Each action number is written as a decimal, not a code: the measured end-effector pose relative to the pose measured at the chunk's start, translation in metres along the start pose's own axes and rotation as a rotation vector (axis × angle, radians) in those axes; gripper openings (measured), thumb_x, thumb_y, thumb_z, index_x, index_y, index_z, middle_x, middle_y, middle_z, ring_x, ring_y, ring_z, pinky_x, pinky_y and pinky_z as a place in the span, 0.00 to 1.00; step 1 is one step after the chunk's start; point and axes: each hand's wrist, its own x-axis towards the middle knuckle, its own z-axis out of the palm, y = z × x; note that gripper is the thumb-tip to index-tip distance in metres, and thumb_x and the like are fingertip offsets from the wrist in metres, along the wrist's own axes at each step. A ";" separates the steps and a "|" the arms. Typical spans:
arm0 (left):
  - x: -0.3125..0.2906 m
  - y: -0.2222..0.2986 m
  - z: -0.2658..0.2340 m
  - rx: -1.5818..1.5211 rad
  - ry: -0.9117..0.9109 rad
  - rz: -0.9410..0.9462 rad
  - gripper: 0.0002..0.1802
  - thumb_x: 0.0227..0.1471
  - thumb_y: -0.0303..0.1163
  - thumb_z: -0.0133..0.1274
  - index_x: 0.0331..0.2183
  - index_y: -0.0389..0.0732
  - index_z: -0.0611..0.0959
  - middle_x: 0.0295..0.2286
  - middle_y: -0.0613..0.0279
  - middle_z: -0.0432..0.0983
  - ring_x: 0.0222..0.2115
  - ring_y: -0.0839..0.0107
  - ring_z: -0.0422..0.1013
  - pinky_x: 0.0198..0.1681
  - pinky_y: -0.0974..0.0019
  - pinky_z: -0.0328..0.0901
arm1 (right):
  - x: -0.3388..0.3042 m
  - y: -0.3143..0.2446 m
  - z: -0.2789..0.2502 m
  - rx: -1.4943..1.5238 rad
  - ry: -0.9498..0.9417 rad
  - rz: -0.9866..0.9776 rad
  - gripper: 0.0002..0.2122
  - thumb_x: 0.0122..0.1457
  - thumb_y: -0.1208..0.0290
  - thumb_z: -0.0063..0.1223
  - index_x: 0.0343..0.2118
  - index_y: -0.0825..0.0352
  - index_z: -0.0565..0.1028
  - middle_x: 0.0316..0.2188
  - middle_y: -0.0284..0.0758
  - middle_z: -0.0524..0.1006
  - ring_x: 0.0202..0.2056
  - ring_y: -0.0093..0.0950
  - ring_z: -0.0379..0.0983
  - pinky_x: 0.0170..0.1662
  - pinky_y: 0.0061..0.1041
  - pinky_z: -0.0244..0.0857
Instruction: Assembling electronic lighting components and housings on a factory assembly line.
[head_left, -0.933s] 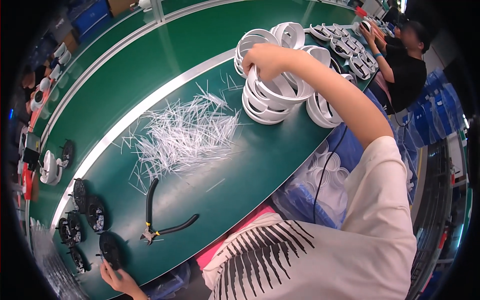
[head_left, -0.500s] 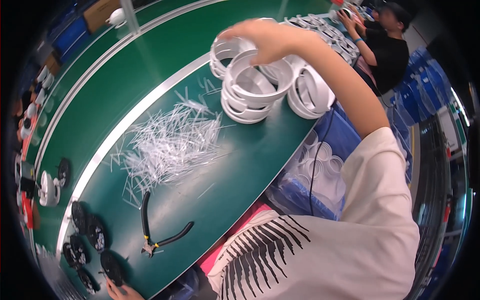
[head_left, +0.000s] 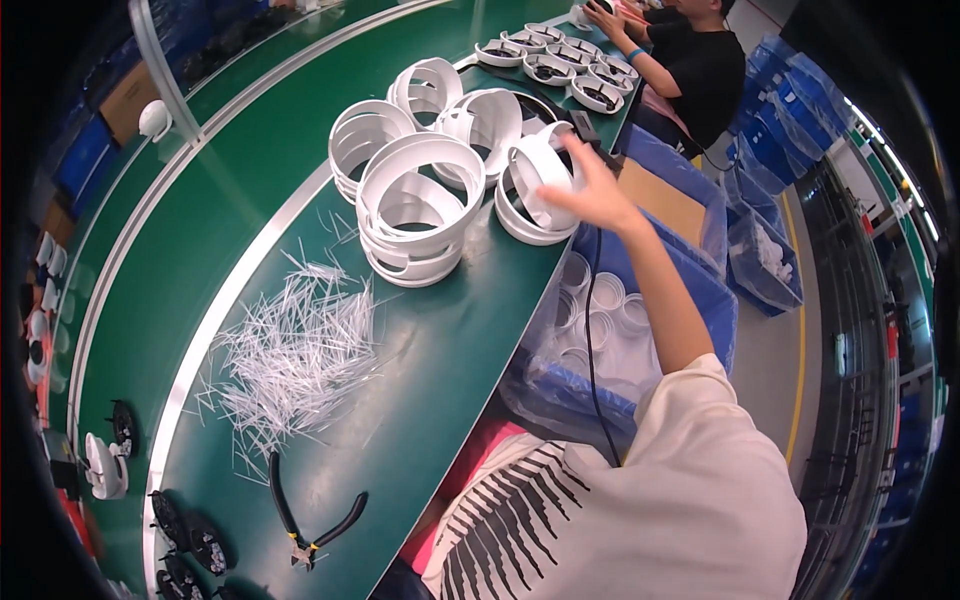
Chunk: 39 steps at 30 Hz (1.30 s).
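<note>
The tilted white ring sits on the lower ring near the desk's edge, and the person's right hand is right there at it, thumb and fingers spread apart; blur keeps me from telling whether they touch it. I can't see the left hand. To the left of that pair stand more white rings, stacked in clusters. Just off the desk edge, a blue-lined bin holds plenty of pale rings, a second bin behind it has brown cardboard inside, and farther out a smaller lined bin carries loose white pieces. Back on the desk lie a heap of thin pale strips and splayed black-handled cutters.
</note>
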 end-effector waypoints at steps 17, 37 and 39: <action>-0.006 -0.006 0.006 -0.086 -0.037 -0.087 0.21 0.52 0.41 0.39 0.39 0.33 0.73 0.40 0.47 0.67 0.39 0.52 0.65 0.43 0.55 0.59 | -0.008 -0.036 0.013 -0.527 -0.308 -0.176 0.22 0.33 0.60 0.63 0.27 0.71 0.67 0.23 0.45 0.72 0.30 0.42 0.68 0.33 0.35 0.62; 0.179 0.046 0.077 -0.479 -0.055 0.334 0.24 0.30 0.17 0.48 0.37 0.37 0.75 0.41 0.53 0.67 0.45 0.56 0.62 0.47 0.58 0.57 | -0.119 -0.119 0.069 0.275 -0.156 -1.001 0.30 0.38 0.62 0.57 0.47 0.64 0.61 0.42 0.41 0.67 0.42 0.40 0.63 0.46 0.44 0.56; 0.197 0.059 0.133 -0.458 -0.116 0.435 0.24 0.29 0.17 0.47 0.37 0.36 0.74 0.38 0.53 0.68 0.42 0.57 0.63 0.44 0.58 0.59 | -0.159 -0.140 0.104 0.412 -0.261 -1.001 0.31 0.36 0.60 0.59 0.44 0.66 0.61 0.42 0.41 0.67 0.44 0.40 0.62 0.45 0.41 0.57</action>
